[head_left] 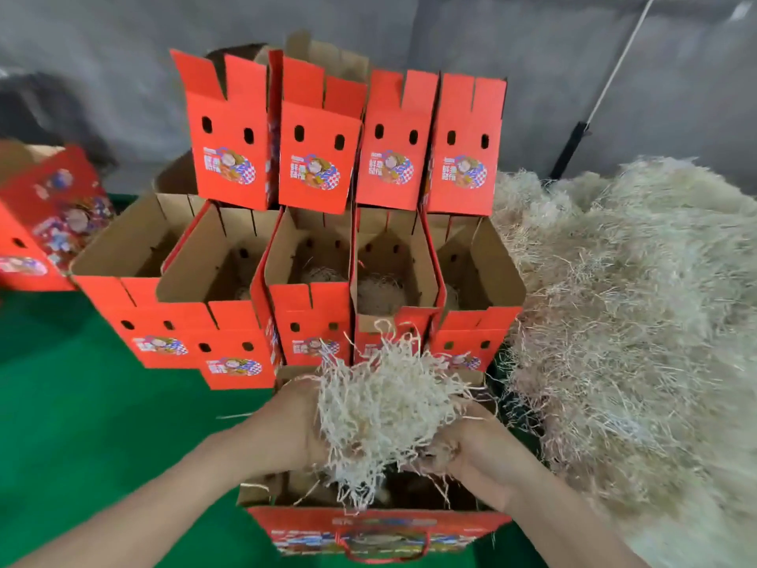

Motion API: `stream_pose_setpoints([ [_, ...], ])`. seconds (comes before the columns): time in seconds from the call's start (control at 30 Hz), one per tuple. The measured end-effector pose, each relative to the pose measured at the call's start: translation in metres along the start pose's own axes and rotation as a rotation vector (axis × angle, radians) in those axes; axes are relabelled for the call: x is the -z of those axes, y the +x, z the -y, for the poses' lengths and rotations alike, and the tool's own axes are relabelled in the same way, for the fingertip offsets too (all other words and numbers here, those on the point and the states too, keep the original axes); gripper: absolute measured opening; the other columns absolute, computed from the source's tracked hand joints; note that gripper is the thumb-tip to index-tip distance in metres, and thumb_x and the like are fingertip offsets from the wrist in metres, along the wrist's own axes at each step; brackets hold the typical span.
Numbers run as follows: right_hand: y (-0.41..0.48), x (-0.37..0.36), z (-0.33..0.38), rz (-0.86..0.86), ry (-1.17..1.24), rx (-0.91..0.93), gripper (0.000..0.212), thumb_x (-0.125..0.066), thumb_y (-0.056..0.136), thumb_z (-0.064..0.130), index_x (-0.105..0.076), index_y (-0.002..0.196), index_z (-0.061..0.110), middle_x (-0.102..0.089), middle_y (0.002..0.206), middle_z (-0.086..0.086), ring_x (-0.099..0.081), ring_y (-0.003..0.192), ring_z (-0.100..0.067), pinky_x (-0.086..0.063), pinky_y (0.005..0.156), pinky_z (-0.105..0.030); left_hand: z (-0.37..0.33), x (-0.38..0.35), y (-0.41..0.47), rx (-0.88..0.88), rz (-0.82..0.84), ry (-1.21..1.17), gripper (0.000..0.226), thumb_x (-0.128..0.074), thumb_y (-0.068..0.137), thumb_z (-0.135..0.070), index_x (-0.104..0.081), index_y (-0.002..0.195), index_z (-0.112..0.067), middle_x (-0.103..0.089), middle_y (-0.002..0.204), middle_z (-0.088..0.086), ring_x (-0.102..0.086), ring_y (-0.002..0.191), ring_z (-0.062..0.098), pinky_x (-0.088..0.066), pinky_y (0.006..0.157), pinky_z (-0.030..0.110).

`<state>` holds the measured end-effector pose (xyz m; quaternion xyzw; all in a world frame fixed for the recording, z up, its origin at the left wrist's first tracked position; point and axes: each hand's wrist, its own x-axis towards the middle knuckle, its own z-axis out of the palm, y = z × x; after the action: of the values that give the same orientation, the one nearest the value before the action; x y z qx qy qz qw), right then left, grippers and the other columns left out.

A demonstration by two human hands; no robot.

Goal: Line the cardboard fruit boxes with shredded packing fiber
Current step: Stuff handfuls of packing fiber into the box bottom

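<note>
Red boxes with blue-checked cartoon prints, brown insides, pale cream fiber, green floor

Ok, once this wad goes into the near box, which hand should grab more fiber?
Right, probably. The right hand holds the wad on the side next to the fiber pile, which lies right of the near box. The left hand would have to cross over the box.

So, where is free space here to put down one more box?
The bare green surface on the left is free, bordered by the row of open boxes, the near box and the tipped box. The right is crowded: the fiber pile reaches the boxes.
</note>
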<state>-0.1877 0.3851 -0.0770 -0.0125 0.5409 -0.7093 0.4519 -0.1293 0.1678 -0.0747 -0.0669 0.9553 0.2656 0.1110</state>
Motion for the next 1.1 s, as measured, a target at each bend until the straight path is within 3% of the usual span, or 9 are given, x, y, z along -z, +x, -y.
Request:
stream_pose_setpoints([
  [0.13,-0.005,0.004,-0.015,0.091,0.176,0.104,0.047,-0.081,0.055,0.016,-0.071,0.100,0.022,-0.070,0.085,-0.006,-0.066,0.073,-0.022,-0.056,0.069,-0.036,0.015,-0.018,-0.004,-0.009,0.131,0.218,0.033,-0.056,0.079,-0.005,-0.033,0.059,-0.017,-0.034,0.058,-0.005,-0.031,0.050,0.005,-0.026,0.039,0.016],
  [0.23,-0.008,-0.003,-0.023,0.071,-0.078,0.104,0.069,-0.085,0.051,0.033,-0.061,0.115,0.034,-0.062,0.111,-0.006,-0.060,0.105,-0.024,-0.045,0.096,-0.048,0.014,-0.031,0.005,-0.091,0.153,0.245,0.024,-0.054,0.075,0.000,-0.041,0.059,-0.013,-0.042,0.061,-0.001,-0.040,0.052,0.008,-0.027,0.041,0.016],
  [0.37,-0.002,-0.020,-0.030,-0.132,-0.579,0.105,0.070,-0.076,0.067,0.010,-0.044,0.121,0.041,-0.048,0.124,0.024,-0.049,0.115,0.003,-0.034,0.098,-0.021,0.001,-0.035,0.013,-0.168,0.236,-0.148,0.024,-0.058,0.077,0.002,-0.050,0.059,-0.011,-0.055,0.052,-0.013,-0.053,0.053,0.004,-0.038,0.045,0.010],
  [0.47,-0.002,-0.015,-0.023,-0.217,-0.582,0.192,0.065,-0.067,0.075,-0.004,-0.046,0.114,0.043,-0.050,0.113,0.031,-0.047,0.118,0.004,-0.041,0.087,-0.012,0.006,-0.020,0.014,-0.190,0.429,-0.258,0.029,-0.079,0.070,-0.018,-0.064,0.094,-0.014,-0.069,0.089,-0.010,-0.064,0.087,0.008,-0.051,0.081,0.021],
  [0.6,-0.007,0.005,-0.006,-0.384,-0.454,0.187,0.066,-0.064,0.074,-0.012,-0.049,0.116,0.037,-0.050,0.112,0.012,-0.061,0.098,-0.016,-0.047,0.074,-0.021,0.022,-0.010,0.012,-0.067,0.533,-0.144,0.046,-0.080,0.069,-0.026,-0.046,0.092,-0.007,-0.055,0.073,-0.004,-0.052,0.057,0.005,-0.039,0.048,0.021],
  [0.77,-0.015,0.020,0.006,-0.475,-0.794,0.151,0.043,-0.056,0.079,-0.009,-0.051,0.097,0.029,-0.055,0.116,-0.009,-0.063,0.093,-0.028,-0.054,0.080,-0.035,0.037,-0.003,0.011,0.045,0.304,-0.359,0.087,-0.064,0.079,-0.022,-0.014,0.149,-0.015,-0.022,0.153,-0.001,-0.026,0.135,0.012,-0.022,0.096,0.016],
  [0.87,-0.013,0.021,0.005,-0.308,-0.927,0.086,0.053,-0.052,0.076,-0.008,-0.047,0.109,0.034,-0.049,0.123,-0.009,-0.056,0.051,-0.004,-0.047,0.050,-0.020,0.033,-0.009,0.009,0.015,0.310,-0.371,0.089,-0.062,0.078,-0.015,-0.011,0.150,-0.020,-0.015,0.156,-0.005,-0.028,0.133,0.007,-0.023,0.098,0.015],
  [1.0,0.004,0.014,0.002,0.006,-0.842,-0.003,0.085,-0.074,0.076,0.020,-0.023,0.142,0.035,-0.018,0.148,0.017,-0.026,0.132,-0.002,-0.028,0.108,-0.029,0.018,-0.016,0.012,-0.015,0.344,-0.252,0.085,-0.064,0.078,-0.018,-0.017,0.149,-0.020,-0.021,0.154,-0.005,-0.039,0.126,0.011,-0.030,0.100,0.018],
  [1.1,0.017,0.003,-0.005,-0.012,-0.798,-0.063,0.078,-0.071,0.078,0.041,-0.028,0.141,0.030,-0.032,0.127,0.023,-0.036,0.112,0.010,-0.036,0.086,-0.009,0.005,-0.023,0.015,-0.012,0.341,-0.159,0.084,-0.066,0.076,-0.029,-0.022,0.148,-0.022,-0.020,0.154,-0.004,-0.018,0.141,0.018,-0.016,0.116,0.034],
])
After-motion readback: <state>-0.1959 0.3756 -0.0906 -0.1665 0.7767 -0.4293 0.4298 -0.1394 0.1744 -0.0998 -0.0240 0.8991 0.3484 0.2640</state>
